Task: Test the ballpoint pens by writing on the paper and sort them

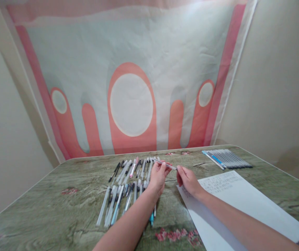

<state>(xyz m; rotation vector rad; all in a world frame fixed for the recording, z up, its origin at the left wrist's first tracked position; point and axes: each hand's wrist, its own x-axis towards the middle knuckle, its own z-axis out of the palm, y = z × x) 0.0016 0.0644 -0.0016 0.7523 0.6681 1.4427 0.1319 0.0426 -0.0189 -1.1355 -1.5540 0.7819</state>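
Observation:
Between my two hands a slim pale pen is held up above the table. My left hand grips its barrel with thumb and fingers. At the pen's right end, my right hand has its fingertips closed on the tip, or on a small cap I cannot make out. Below and left of my left hand lie two rows of pens, a back row and a front row; my left forearm hides part of the front one. Under my right forearm rests a white sheet of paper with handwriting on its upper part.
A neat row of grey pens with a blue one at its left side lies at the back right. The wood-patterned table has a rounded far edge. Behind it hangs a pink and grey printed cloth.

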